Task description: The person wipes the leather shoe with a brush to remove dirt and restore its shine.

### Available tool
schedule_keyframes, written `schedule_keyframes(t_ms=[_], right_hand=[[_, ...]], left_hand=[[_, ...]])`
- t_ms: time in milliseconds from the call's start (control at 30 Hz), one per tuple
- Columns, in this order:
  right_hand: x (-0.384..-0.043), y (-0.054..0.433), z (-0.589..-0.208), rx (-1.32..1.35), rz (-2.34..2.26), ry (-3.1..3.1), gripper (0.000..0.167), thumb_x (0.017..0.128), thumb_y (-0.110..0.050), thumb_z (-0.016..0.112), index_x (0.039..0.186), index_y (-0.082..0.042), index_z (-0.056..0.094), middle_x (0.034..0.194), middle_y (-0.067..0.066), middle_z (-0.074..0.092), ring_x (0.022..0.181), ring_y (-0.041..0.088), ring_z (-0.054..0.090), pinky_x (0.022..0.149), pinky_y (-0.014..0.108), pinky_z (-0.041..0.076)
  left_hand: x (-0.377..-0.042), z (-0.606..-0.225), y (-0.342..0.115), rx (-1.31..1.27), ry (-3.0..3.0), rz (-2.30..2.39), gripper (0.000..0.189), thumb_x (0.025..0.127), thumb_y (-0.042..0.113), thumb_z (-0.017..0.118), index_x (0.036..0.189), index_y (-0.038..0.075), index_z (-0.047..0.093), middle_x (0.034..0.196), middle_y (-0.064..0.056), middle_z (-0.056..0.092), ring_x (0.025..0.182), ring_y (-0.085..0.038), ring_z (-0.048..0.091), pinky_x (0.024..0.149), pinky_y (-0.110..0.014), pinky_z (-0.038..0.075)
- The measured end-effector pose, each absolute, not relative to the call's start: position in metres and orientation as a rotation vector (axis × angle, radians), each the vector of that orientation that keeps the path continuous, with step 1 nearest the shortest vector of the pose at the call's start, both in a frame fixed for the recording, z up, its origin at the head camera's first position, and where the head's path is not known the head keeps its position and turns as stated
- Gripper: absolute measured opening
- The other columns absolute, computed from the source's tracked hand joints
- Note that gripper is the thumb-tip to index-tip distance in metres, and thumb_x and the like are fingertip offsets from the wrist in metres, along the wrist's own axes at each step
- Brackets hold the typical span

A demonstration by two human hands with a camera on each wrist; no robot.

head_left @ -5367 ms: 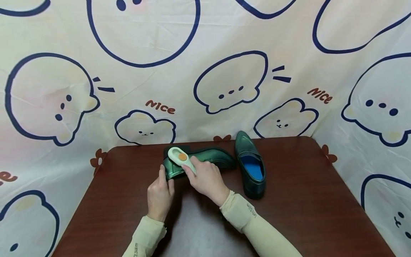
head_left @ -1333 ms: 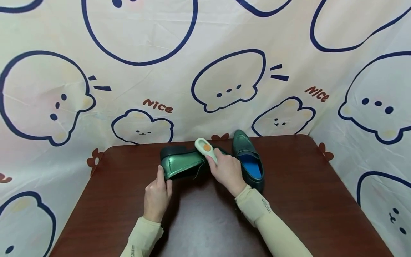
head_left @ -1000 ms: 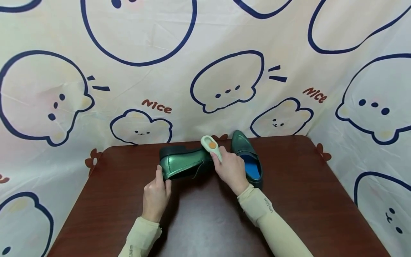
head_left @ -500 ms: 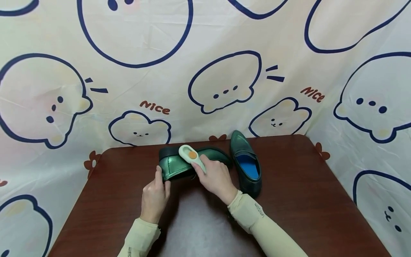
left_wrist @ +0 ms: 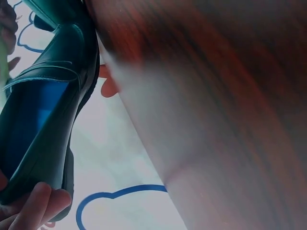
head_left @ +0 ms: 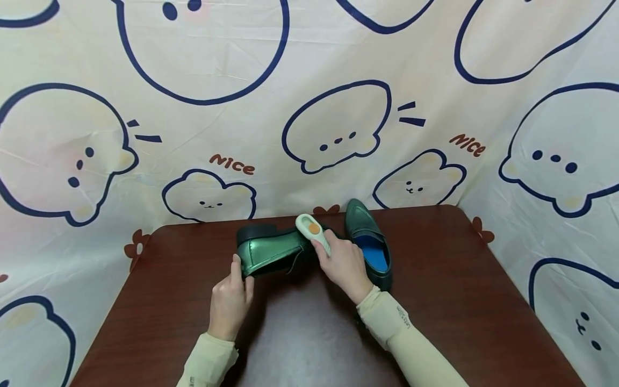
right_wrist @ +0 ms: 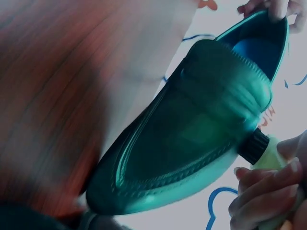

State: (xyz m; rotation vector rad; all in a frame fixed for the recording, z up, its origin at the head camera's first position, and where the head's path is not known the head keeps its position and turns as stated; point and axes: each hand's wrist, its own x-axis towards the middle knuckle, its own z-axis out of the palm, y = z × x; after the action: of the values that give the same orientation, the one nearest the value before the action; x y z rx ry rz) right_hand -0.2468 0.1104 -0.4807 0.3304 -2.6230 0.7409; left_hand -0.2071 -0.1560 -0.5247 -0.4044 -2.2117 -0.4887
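A dark green loafer (head_left: 266, 251) lies tipped on its side near the table's back edge, its toe to the right. My left hand (head_left: 229, 301) grips it by the heel; in the left wrist view, the fingers (left_wrist: 41, 201) wrap the heel below the blue insole. My right hand (head_left: 345, 266) holds a pale green shoe brush (head_left: 311, 228) with an orange spot, over the front half of the shoe. In the right wrist view, its black bristles (right_wrist: 254, 146) meet the side of the upper (right_wrist: 192, 129). From above, the right hand hides most of the toe.
The second green loafer (head_left: 360, 220) stands upright just right of the right hand, blue insole showing. Beneath everything is a dark brown wooden table (head_left: 459, 301). Behind it hangs a cream cloth backdrop (head_left: 271, 134) with cartoon outlines.
The brush has gone back and forth along the shoe's side; over the last half second it slid right, from near the heel toward the toe. The left hand keeps its hold on the heel.
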Motion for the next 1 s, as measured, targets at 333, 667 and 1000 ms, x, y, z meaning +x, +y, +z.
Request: schedule_keyframes(t_ms=[333,667,1000], right_hand=[[-0.239,0.115,-0.484,0.421,0.811,-2.608,0.028,0.106,-0.038,0.059,0.11,-0.01,0.061,0.064,-0.003,0.052,0.051,0.01,0.045,0.045,0.026,0.035],[-0.229,0.089,-0.493,0.637,0.839,-2.576,0.025,0.106,-0.038,0.06,0.109,-0.013,0.059,0.067,-0.005,0.049,0.051,0.006,0.041,0.045,0.021,0.032],[-0.237,0.111,-0.506,0.418,0.696,-2.568,0.027,0.106,-0.039,0.059,0.099,-0.013,0.056,0.06,-0.003,0.046,0.047,0.01,0.042,0.042,0.025,0.031]], left_hand=[[-0.208,-0.525,-0.157,-0.402,-2.222,-0.482,0.049,0.083,0.0,0.069,0.126,-0.019,0.053,0.055,-0.014,0.052,0.04,-0.02,0.043,0.04,-0.037,0.042],[-0.207,-0.522,-0.156,-0.398,-2.237,-0.46,0.052,0.082,-0.002,0.071,0.127,-0.018,0.052,0.055,-0.014,0.053,0.04,-0.021,0.045,0.04,-0.038,0.043],[-0.208,-0.527,-0.158,-0.383,-2.244,-0.482,0.046,0.083,-0.001,0.067,0.124,-0.018,0.053,0.052,-0.011,0.047,0.039,-0.018,0.04,0.039,-0.036,0.04]])
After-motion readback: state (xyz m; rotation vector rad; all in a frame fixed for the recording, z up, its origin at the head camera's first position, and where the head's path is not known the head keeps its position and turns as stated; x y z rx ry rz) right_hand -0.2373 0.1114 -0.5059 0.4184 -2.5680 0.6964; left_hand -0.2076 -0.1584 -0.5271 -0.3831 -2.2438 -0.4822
